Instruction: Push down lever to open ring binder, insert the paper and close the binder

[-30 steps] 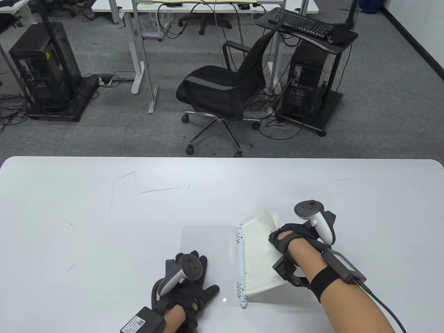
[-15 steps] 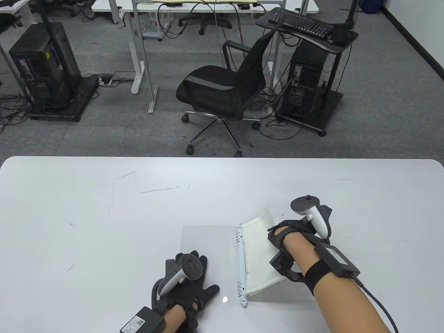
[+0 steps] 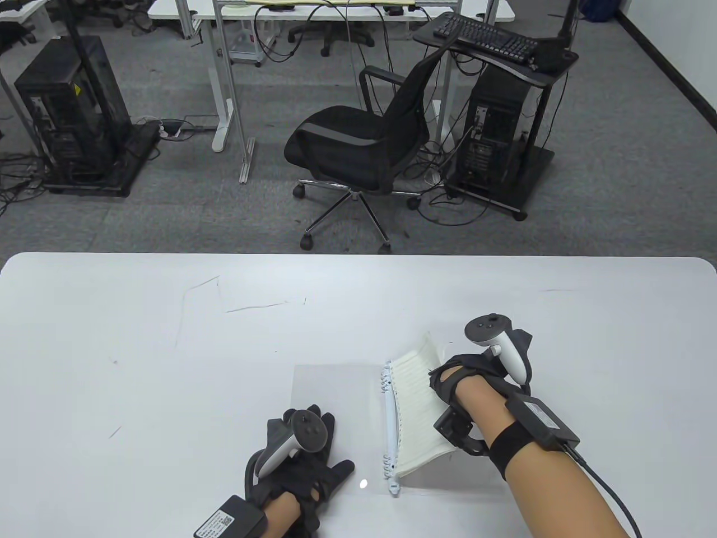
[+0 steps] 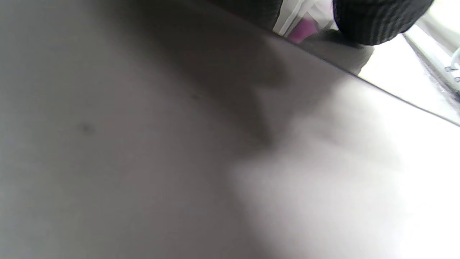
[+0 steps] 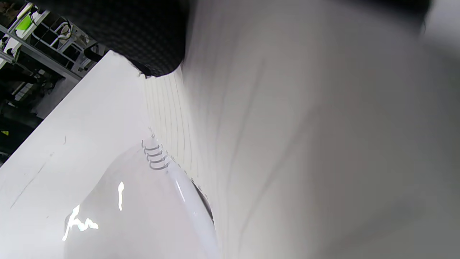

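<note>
Table view: an open binder (image 3: 336, 403) lies near-centre on the tabletop (image 3: 140, 347). The left hand (image 3: 302, 454) rests flat, fingers spread, on its clear left cover. The right hand (image 3: 476, 370) grips lined paper (image 3: 414, 409), tilted up from the rings (image 3: 386, 420).

Left wrist view: mostly blur; one fingertip (image 4: 377, 18).

Right wrist view: paper's punched edge meets the rings. Likely best: seat every hole before closing.

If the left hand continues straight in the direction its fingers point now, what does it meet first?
The left hand lies flat on the binder's clear cover, fingers pointing away from the person. Sliding on, it would probably meet only that cover, then bare table; the ring spine stays beside its path.
</note>
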`<state>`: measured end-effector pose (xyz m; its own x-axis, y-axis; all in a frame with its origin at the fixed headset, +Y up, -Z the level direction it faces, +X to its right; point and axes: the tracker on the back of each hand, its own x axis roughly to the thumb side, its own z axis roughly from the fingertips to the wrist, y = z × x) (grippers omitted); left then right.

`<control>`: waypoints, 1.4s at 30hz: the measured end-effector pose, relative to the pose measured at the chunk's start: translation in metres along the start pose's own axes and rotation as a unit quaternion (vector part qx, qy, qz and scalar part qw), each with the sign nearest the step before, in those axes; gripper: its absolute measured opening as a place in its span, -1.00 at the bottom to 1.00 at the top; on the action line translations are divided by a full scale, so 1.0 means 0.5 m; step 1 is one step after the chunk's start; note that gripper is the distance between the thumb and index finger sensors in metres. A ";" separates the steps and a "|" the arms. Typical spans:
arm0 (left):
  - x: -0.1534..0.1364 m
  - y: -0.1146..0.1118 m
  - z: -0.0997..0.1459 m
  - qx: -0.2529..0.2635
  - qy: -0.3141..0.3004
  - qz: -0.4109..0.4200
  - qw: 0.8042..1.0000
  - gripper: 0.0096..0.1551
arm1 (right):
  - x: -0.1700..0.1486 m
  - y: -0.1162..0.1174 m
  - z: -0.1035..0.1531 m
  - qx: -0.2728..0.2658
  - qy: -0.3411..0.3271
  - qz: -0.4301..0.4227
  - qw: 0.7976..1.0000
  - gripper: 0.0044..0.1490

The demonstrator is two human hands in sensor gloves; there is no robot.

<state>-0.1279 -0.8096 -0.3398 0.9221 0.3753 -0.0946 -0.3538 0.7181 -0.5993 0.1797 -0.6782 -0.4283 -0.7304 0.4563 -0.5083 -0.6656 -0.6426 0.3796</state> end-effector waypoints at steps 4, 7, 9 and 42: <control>0.000 0.000 0.000 0.000 0.000 0.000 1.000 0.05 | -0.005 -0.002 -0.002 0.011 0.004 -0.011 1.000 -0.36; 0.000 0.000 0.000 -0.001 0.000 0.000 1.000 0.05 | -0.009 0.004 -0.004 0.034 0.002 -0.042 0.999 -0.36; 0.000 0.000 0.000 0.000 0.000 0.000 1.000 0.05 | -0.010 0.007 -0.005 0.041 0.000 -0.052 0.998 -0.36; 0.000 0.000 0.000 -0.002 0.000 0.001 1.000 0.05 | -0.016 0.005 -0.004 0.026 -0.012 0.027 0.999 -0.37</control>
<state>-0.1278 -0.8098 -0.3399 0.9214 0.3768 -0.0954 -0.3549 0.7152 -0.6021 0.1842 -0.6847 -0.4247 -0.7683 0.4374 -0.4674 -0.6321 -0.6334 0.4464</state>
